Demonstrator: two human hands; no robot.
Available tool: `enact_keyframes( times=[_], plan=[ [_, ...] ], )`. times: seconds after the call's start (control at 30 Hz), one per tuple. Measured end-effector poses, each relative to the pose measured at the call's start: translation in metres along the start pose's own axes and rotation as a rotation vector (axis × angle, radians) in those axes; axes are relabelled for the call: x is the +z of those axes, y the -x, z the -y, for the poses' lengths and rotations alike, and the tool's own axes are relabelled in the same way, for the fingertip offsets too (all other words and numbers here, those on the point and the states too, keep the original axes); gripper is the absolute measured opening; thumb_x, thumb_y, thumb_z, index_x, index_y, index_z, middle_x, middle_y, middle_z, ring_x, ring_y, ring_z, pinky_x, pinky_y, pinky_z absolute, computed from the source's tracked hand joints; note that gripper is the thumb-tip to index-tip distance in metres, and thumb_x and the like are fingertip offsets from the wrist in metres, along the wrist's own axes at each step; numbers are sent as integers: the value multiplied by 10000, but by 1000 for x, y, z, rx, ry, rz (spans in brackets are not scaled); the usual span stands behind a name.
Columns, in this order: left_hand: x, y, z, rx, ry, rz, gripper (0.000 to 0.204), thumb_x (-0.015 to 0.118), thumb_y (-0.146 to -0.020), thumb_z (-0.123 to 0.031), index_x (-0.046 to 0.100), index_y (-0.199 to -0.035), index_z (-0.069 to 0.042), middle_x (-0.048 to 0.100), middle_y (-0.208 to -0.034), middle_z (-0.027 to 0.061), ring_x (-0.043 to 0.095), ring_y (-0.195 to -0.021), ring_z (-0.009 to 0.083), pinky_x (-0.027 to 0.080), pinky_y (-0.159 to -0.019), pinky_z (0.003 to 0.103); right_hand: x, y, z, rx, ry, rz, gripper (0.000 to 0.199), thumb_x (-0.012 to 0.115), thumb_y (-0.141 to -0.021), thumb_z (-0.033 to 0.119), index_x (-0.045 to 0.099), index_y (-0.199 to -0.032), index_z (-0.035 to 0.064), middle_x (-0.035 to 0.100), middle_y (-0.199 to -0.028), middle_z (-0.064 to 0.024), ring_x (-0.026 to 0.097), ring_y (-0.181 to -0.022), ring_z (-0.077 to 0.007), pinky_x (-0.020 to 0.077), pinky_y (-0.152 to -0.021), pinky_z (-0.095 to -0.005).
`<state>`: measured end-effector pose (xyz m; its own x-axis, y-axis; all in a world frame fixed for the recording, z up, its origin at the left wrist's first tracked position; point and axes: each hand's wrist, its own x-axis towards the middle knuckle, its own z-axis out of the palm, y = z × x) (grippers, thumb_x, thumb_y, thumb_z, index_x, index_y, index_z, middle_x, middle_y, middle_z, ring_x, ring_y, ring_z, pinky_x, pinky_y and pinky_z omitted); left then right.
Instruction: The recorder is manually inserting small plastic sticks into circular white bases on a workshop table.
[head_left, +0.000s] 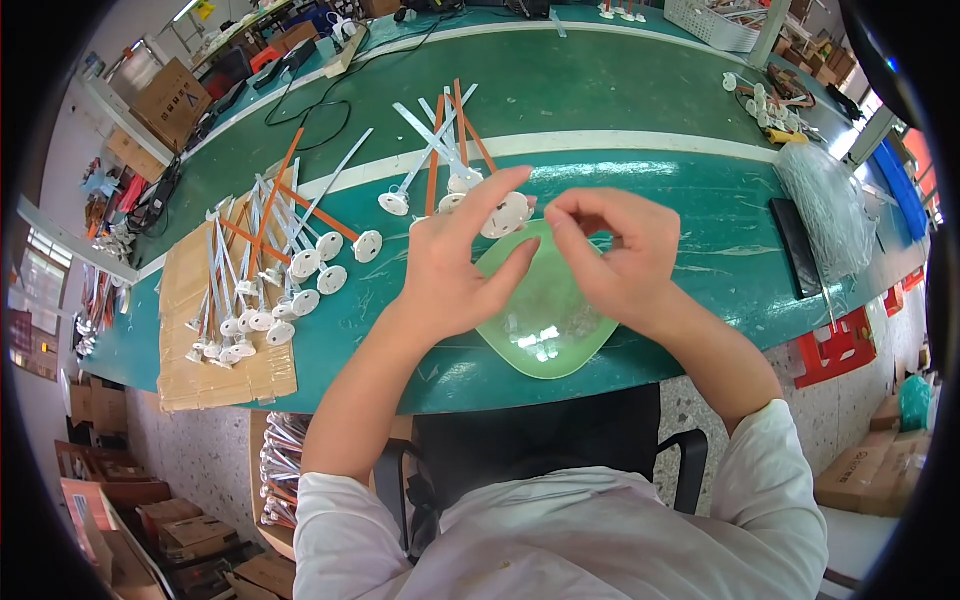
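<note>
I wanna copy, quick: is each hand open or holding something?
Left hand: thumb and index finger apart, white disc showing between; grip unclear.
Right hand: pinched closed; can't tell if holding anything.

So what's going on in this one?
A person's left hand holds a white disc; the right hand has its thumb and index finger pinched beside it, any small item unclear. A green tray sits below the hands. Strips with white discs lie to the left, many on cardboard.
</note>
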<state>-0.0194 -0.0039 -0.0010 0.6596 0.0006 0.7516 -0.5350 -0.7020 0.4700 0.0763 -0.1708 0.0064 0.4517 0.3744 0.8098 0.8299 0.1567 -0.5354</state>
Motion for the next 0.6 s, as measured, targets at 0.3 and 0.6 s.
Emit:
enact_keyframes(
  times=[0.3,0.6],
  plan=[
    [7,7,2,39,-93,127,752,606,-904,84,264,-1574,58,671,-1320,226,718,-1100,377,570,-910,386,3,3,1,-198,133,9,96,755,-818,-42,723,-908,-31,746,-800,-117,735,-674,-177,584,-600,-269],
    [6,4,1,48,-54,77,744,641,-911,86,300,-1570,31,708,-1200,222,722,-974,392,571,-824,413,3,4,-1,-111,64,35,96,742,-822,-32,709,-911,-13,757,-854,-126,758,-689,-220,579,-592,-276]
  ],
)
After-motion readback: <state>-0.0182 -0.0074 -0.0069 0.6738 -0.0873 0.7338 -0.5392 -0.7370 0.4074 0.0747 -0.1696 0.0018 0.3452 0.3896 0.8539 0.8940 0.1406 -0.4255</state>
